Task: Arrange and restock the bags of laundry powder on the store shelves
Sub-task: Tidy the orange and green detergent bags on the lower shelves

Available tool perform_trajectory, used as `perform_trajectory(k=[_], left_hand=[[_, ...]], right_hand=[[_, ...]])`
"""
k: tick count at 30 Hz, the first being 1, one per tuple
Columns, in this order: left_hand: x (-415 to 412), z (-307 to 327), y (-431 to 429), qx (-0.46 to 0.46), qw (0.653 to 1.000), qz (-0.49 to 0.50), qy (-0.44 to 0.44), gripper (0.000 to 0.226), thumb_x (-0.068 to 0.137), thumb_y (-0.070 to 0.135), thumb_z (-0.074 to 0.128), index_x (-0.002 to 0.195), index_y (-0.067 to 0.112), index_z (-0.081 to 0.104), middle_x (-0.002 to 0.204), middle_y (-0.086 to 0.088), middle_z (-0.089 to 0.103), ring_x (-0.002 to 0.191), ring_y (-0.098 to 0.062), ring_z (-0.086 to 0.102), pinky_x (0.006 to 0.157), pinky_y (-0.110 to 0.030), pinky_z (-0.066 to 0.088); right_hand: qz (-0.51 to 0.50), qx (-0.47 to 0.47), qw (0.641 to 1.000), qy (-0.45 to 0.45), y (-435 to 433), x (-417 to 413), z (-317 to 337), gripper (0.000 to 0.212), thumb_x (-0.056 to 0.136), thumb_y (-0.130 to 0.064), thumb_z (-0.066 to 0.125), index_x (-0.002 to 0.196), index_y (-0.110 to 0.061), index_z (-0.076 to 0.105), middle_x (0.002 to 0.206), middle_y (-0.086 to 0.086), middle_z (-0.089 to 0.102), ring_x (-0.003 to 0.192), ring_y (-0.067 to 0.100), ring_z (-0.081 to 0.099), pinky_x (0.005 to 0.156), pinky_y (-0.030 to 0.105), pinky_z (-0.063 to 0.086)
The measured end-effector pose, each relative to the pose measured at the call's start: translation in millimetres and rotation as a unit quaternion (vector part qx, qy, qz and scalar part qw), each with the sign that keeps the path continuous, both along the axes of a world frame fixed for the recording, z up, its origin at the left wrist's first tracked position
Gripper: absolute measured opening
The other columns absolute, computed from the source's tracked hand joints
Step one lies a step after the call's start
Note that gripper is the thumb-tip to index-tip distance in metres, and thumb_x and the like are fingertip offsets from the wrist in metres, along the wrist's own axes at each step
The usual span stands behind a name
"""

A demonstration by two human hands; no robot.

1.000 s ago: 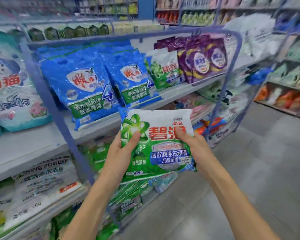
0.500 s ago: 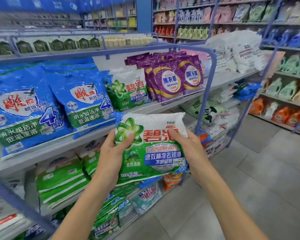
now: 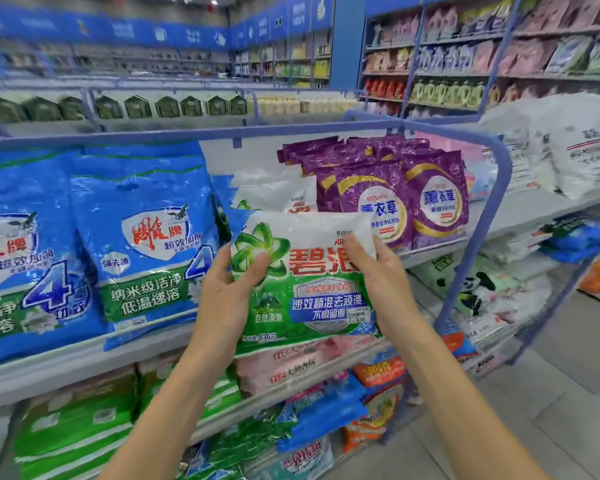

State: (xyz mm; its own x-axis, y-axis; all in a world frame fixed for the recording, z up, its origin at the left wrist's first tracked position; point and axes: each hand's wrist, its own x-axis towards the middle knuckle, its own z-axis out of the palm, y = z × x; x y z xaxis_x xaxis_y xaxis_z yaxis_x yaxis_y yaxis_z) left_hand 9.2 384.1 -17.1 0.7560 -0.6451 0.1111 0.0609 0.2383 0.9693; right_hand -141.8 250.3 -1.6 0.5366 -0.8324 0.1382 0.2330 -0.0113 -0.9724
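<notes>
A white-and-green bag of laundry powder is held upright in front of the middle shelf. My left hand grips its left edge, thumb across the green swirl logo. My right hand grips its right edge, thumb on the front. Directly behind it on the shelf stands another bag of the same kind, mostly hidden. Big blue bags stand to its left and purple bags to its right.
A blue metal frame closes the shelf's right end. Lower shelves hold green bags, pink bags and orange and blue bags. White sacks lie on the unit further right. Grey floor tiles stretch to the right.
Both hands have lifted the white-and-green bag up and toward the shelf, so it now covers the matching bag there. The view has shifted right along the shelf.
</notes>
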Motion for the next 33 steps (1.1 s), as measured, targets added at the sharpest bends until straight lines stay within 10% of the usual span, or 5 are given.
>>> perform_trajectory(k=[6, 16, 20, 24, 33], left_hand=[[43.3, 20.3, -60.7, -0.018, 0.997, 0.065, -0.032, 0.077, 0.082, 0.046, 0.079, 0.148, 0.021, 0.047, 0.132, 0.009, 0.066, 0.121, -0.017, 0.064, 0.108, -0.048, 0.048], [57.2, -7.6, -110.3, 0.017, 0.984, 0.178, -0.024, 0.078, 0.097, 0.025, 0.068, 0.16, 0.016, 0.023, 0.161, 0.0, 0.036, 0.147, -0.017, 0.036, 0.12, -0.04, 0.033], [47.2, -14.8, -111.4, 0.027, 0.975, 0.218, -0.024, 0.052, 0.1, 0.028, 0.063, 0.148, 0.02, 0.045, 0.125, 0.024, 0.052, 0.112, 0.009, 0.052, 0.098, -0.016, 0.041], [59.1, 2.5, -120.5, 0.0, 0.959, 0.284, -0.018, 0.02, 0.1, 0.032, 0.063, 0.082, 0.023, 0.059, 0.065, 0.019, 0.056, 0.058, 0.002, 0.05, 0.059, -0.019, 0.04], [63.8, 12.6, -126.8, -0.037, 0.951, 0.305, -0.037, 0.01, 0.102, 0.016, 0.06, 0.11, 0.021, 0.062, 0.079, 0.007, 0.063, 0.062, -0.003, 0.057, 0.058, -0.02, 0.047]], right_hand=[[-0.008, -0.062, 0.998, 0.018, -57.7, 61.8, 20.8, 0.034, 0.098, -0.047, 0.064, 0.125, -0.027, 0.066, 0.114, -0.006, 0.077, 0.103, 0.014, 0.074, 0.093, 0.038, 0.06], [0.027, 0.002, 0.999, 0.025, -114.0, 120.9, -17.8, 0.022, 0.106, -0.015, 0.053, 0.123, -0.016, 0.066, 0.109, -0.002, 0.077, 0.093, 0.01, 0.075, 0.07, 0.022, 0.059], [0.05, -0.005, 0.998, 0.025, -116.3, 117.7, -23.7, 0.02, 0.106, -0.021, 0.052, 0.12, -0.021, 0.067, 0.106, -0.005, 0.078, 0.091, 0.009, 0.075, 0.067, 0.018, 0.057], [0.055, 0.012, 0.998, 0.006, -125.5, 122.0, -5.8, 0.016, 0.104, -0.031, 0.057, 0.11, -0.021, 0.069, 0.099, -0.003, 0.079, 0.087, 0.011, 0.076, 0.065, 0.023, 0.06], [0.051, -0.014, 0.999, -0.01, -131.6, 131.0, -7.7, 0.014, 0.104, -0.024, 0.058, 0.109, -0.031, 0.068, 0.105, -0.007, 0.078, 0.097, 0.014, 0.075, 0.086, 0.043, 0.063]])
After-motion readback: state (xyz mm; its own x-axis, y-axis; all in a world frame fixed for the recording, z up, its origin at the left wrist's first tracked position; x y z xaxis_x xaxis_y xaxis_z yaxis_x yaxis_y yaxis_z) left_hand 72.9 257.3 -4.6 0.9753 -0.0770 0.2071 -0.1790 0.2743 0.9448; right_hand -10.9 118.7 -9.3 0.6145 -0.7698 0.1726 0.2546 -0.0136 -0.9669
